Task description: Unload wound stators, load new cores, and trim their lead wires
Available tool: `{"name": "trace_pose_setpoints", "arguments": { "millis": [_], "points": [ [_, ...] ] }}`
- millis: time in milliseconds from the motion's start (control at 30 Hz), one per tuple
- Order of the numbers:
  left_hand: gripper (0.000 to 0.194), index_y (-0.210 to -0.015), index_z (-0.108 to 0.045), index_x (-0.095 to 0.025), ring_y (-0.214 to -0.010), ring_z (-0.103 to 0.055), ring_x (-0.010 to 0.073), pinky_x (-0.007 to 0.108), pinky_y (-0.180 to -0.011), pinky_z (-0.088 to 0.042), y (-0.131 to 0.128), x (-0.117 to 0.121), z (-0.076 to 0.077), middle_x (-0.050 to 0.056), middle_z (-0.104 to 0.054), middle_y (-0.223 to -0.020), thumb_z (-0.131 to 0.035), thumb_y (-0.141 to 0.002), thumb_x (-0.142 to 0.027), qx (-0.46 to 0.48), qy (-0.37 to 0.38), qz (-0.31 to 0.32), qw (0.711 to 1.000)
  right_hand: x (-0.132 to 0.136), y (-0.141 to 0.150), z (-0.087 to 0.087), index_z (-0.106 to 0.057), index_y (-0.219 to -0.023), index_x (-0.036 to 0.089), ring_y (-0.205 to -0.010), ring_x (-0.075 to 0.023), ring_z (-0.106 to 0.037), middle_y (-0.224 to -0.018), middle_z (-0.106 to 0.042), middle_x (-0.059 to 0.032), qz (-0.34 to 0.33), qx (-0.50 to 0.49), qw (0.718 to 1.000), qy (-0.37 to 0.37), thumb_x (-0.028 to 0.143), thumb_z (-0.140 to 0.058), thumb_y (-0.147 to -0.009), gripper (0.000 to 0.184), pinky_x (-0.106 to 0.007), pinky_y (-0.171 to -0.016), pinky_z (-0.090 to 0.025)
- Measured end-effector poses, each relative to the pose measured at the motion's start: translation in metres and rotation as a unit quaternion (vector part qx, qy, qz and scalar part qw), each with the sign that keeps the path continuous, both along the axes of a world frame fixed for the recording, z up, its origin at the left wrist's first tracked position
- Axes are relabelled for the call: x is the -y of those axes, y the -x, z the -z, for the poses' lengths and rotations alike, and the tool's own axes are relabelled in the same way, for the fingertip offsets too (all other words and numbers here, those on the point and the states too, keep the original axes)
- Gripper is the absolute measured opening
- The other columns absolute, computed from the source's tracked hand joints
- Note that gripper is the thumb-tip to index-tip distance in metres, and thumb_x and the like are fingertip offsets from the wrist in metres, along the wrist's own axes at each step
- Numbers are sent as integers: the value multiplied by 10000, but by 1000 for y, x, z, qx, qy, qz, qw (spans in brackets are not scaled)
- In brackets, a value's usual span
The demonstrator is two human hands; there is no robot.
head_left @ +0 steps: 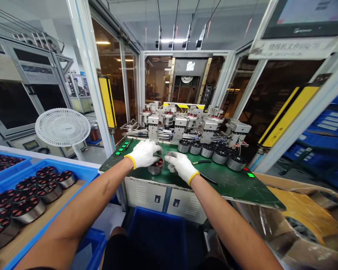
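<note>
A wound motor stator (155, 168), a steel ring with copper coils on top, stands on the green worktop (146, 180) between my hands. My left hand (144, 153), in a white glove with a yellow cuff, reaches over its left side, thumb and fingers at its upper rim. To the right, my right hand (182, 165) in a matching glove has its fingers bent and apart beside the stator. Nothing shows clearly between those fingers. Behind it, several dark-topped stators (220, 156) form a row. A black-handled tool (208, 177) lies near my right wrist.
A winding machine (180, 123) with several stations spans the worktop's back. Green buttons (121, 149) sit at left; red and green ones (250, 175) at right. A blue tray (86, 183) holds wound stators at left, near a white fan (62, 127). A cardboard box (270, 180) stands at right.
</note>
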State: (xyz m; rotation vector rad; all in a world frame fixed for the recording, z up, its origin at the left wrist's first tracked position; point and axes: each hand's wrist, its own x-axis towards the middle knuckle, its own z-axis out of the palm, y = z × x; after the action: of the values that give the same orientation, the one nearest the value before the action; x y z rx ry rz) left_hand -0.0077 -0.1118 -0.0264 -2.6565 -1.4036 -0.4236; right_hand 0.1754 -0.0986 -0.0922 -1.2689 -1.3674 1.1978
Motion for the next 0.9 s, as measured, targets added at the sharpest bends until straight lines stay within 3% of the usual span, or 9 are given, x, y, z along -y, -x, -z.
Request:
{"name": "trace_pose_setpoints", "arguments": {
  "millis": [133,267,400,500,567,633,700,800,900],
  "points": [
    [245,-909,-694,-279,-790,-633,177,234,-619,-440,1,-21,5,-8,-706,-897,-601,-687,-323,-5,88,-3,996,-7,4,6,-552,-1151,87,-400,-85,-452,-490,-511,50,-50,-15,999,10,226,-618,-675,500,-160,-359,-320],
    [257,-932,-694,-289,-807,-641,151,201,-598,-433,5,-25,13,-27,-717,-934,-568,-709,-314,24,112,-14,993,1,-16,3,-553,-1171,111,-388,-76,-391,-465,-447,82,-84,-16,996,-10,263,-598,-659,535,-159,-364,-282],
    [261,-920,-700,-292,-833,-644,160,209,-623,-441,7,-21,14,-28,-721,-930,-574,-693,-320,48,116,-36,991,-1,-52,-6,-572,-1126,108,-393,-73,-343,-504,-411,83,4,28,997,-75,307,-568,-663,504,-180,-385,-263],
    [237,-871,-700,-292,-830,-646,193,254,-665,-462,3,-17,15,-15,-721,-904,-576,-674,-334,57,106,-77,990,-5,-67,-20,-609,-1049,113,-414,-89,-376,-544,-464,52,84,77,990,-82,285,-572,-661,426,-216,-429,-326],
    [229,-849,-697,-285,-841,-648,231,306,-693,-478,-2,-14,17,14,-718,-904,-574,-665,-343,61,97,-118,986,0,-62,-31,-623,-1049,152,-531,-127,-492,-658,-569,5,160,144,967,-136,301,-610,-685,393,-253,-546,-419],
    [237,-847,-695,-268,-857,-649,265,348,-706,-486,-8,-11,19,53,-713,-908,-573,-659,-345,65,90,-158,981,10,-47,-39,-611,-1107,201,-742,-172,-584,-861,-651,-30,208,230,925,-221,354,-613,-743,395,-288,-716,-462],
    [246,-846,-695,-245,-859,-653,281,362,-704,-491,-12,-8,20,86,-711,-908,-572,-659,-345,67,89,-190,975,21,-24,-40,-591,-1163,241,-897,-190,-603,-1004,-668,-28,168,307,899,-264,368,-575,-797,388,-295,-815,-456],
    [255,-844,-698,-228,-857,-661,284,353,-693,-495,-16,-5,22,108,-713,-913,-575,-659,-353,71,94,-217,969,30,5,-23,-604,-1158,262,-931,-203,-621,-1028,-679,-29,71,413,883,-209,272,-556,-792,369,-275,-778,-460],
    [261,-851,-701,-230,-858,-663,276,327,-676,-491,-15,-5,22,103,-714,-904,-583,-657,-359,77,101,-226,966,29,12,2,-623,-1117,274,-909,-215,-630,-976,-685,-37,54,542,819,-180,222,-486,-822,330,-269,-703,-451]
  ]
}}
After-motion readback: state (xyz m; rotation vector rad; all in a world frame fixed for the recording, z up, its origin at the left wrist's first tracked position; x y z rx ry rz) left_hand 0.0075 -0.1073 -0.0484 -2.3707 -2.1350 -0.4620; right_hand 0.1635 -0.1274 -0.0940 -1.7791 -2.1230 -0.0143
